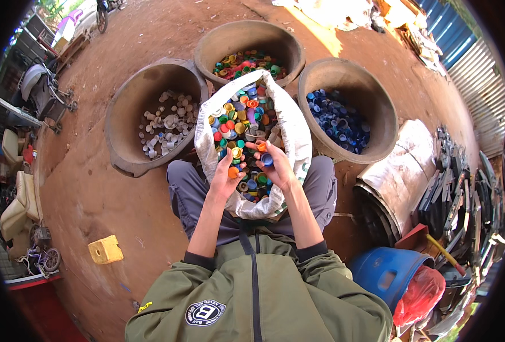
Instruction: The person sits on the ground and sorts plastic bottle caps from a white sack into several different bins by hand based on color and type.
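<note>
Between my knees stands a white woven sack (pixel 293 128) with its rim rolled down, full of mixed plastic bottle caps (pixel 240 115). Over its mouth, my left hand (pixel 226 173) holds a few caps, among them a yellow cap (pixel 236 152) and an orange cap (pixel 233 172). My right hand (pixel 278 164) faces it, gripping a blue cap (pixel 267 160) and a smaller orange cap (pixel 261 147). Three tubs surround the sack: the left tub (pixel 126 107) contains white caps, the far tub (pixel 252 32) mostly red, green and yellow ones, the right tub (pixel 378 107) blue ones.
A yellow block (pixel 105 250) lies on the dirt ground at left. At right are a wrapped roll (pixel 400 166), a stack of dark panels (pixel 449 192) and a tipped blue barrel (pixel 385 271) with a red plastic bag (pixel 421 295). A stroller (pixel 42 89) stands far left.
</note>
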Tool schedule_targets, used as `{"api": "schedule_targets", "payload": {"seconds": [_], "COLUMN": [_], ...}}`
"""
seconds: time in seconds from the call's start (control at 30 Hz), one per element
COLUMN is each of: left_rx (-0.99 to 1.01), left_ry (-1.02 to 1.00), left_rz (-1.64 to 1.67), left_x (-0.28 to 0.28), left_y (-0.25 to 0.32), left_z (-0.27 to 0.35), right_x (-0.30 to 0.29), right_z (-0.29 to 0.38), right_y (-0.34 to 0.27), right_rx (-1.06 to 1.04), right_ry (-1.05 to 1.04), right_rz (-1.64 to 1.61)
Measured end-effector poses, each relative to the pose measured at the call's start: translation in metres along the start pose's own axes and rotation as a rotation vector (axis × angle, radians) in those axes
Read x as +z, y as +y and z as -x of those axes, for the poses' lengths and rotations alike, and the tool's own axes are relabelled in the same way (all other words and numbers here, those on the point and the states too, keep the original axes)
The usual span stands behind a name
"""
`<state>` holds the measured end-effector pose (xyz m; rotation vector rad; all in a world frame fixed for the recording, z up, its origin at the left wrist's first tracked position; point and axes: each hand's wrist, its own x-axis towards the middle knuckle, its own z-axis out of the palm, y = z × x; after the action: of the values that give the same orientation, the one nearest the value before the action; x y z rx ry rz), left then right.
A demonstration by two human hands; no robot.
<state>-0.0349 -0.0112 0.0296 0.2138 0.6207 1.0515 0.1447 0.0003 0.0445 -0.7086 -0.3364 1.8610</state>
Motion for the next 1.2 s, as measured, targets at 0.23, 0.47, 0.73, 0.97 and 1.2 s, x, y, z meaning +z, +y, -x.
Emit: {"api": "schedule_targets", "payload": {"seconds": [0.23,0.47,0.73,0.97,1.2], "left_rx": [-0.13,-0.181,-0.157,-0.067,-0.081], "left_ry": [0.051,-0.111,-0.186,-0.172,-0.189], "left_rz": [-0.047,0.204,0.0,0.02,0.054], "left_x": [0.001,-0.018,-0.009,-0.012,-0.01], "left_y": [-0.004,-0.006,-0.005,-0.001,-0.002], "left_z": [-0.002,0.0,0.003,0.004,0.005], "right_x": [0.0,0.013,0.003,-0.012,-0.007], "right_z": [0.008,0.02,0.026,0.027,0.028], "right_y": [0.012,0.004,0.002,0.015,0.014], "right_rx": [-0.297,-0.564,-0.037,-0.148,-0.152], "right_ry": [0.062,0.06,-0.06,0.067,0.098], "right_rz": [0.778,1.352,0.259,0.219,0.364]}}
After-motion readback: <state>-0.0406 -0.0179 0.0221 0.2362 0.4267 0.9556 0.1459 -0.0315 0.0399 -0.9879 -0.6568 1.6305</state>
